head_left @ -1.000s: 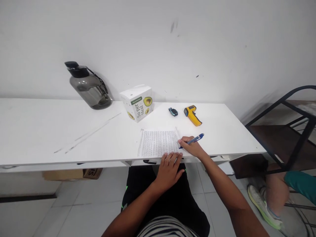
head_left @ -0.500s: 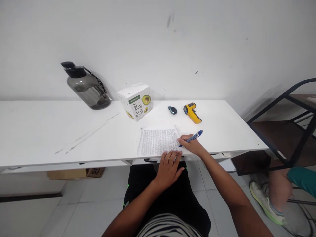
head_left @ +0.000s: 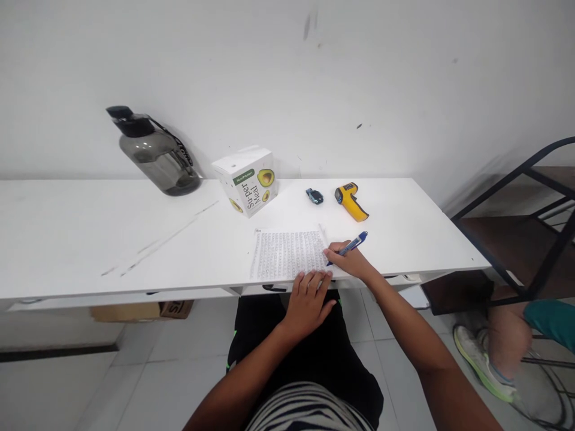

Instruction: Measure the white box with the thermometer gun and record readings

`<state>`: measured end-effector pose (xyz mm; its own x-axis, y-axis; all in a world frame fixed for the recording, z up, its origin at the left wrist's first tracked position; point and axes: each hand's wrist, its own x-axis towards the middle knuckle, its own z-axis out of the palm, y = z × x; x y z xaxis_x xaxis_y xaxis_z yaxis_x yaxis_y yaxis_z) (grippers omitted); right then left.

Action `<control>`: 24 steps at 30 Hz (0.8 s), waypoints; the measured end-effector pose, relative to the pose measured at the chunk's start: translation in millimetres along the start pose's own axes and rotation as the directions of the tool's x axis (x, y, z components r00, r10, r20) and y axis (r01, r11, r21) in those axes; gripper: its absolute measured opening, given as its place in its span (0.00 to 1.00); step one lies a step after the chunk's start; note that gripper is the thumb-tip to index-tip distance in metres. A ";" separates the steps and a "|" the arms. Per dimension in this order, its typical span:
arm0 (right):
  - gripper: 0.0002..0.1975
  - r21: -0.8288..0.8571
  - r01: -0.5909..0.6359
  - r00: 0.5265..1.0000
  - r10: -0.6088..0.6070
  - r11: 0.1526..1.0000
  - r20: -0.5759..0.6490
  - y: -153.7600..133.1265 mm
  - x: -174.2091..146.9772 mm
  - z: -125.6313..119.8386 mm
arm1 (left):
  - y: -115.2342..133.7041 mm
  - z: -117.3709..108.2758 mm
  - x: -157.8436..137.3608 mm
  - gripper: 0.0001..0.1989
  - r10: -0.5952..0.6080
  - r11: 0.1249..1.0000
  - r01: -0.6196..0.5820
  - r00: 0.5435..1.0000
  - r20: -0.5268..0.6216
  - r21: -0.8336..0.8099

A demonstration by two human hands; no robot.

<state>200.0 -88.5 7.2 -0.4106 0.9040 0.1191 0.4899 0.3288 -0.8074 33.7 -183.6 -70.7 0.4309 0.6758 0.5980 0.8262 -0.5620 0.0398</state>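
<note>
A sheet of paper (head_left: 287,254) covered in rows of small handwriting lies at the front edge of the white table. My right hand (head_left: 348,259) grips a blue pen (head_left: 354,242), its tip down at the sheet's lower right corner. Resting flat at the near edge of the sheet, my left hand (head_left: 309,302) has its fingers stretched out and the thumb apart. The fingertips touch the paper's bottom edge, and the palm hangs over the table's front.
Behind the paper stand a white box (head_left: 247,179) with avocado pictures and a grey water bottle (head_left: 159,158). A wristwatch (head_left: 315,196) and a yellow infrared thermometer (head_left: 351,202) lie to their right. A black metal rack (head_left: 534,221) and another person's leg (head_left: 507,341) are at the right.
The view has shifted very slightly. My right hand still holds the pen at nearly the same spot on the paper, and my left hand stays in place.
</note>
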 end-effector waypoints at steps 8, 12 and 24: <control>0.19 0.024 -0.034 0.999 0.035 0.999 -0.027 -3.9 0.2 0.3 | -0.1 -0.5 0.3 0.29 0.003 1.000 -0.003 1.000 0.000 0.002; 0.19 0.024 -0.033 0.998 0.034 0.999 -0.050 -4.1 0.1 -0.2 | 0.1 0.2 -0.2 0.30 0.000 1.000 0.000 1.000 0.006 0.003; 0.19 0.014 -0.043 0.998 0.043 0.999 -0.037 -1.9 0.1 0.0 | 0.2 -1.0 0.2 0.31 -0.006 1.000 0.006 1.000 0.016 0.004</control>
<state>199.1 -89.0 8.7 -0.3607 0.9267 0.1052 0.4964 0.2863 -0.8195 33.6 -184.0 -69.8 0.4319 0.6868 0.5846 0.8300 -0.5562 0.0402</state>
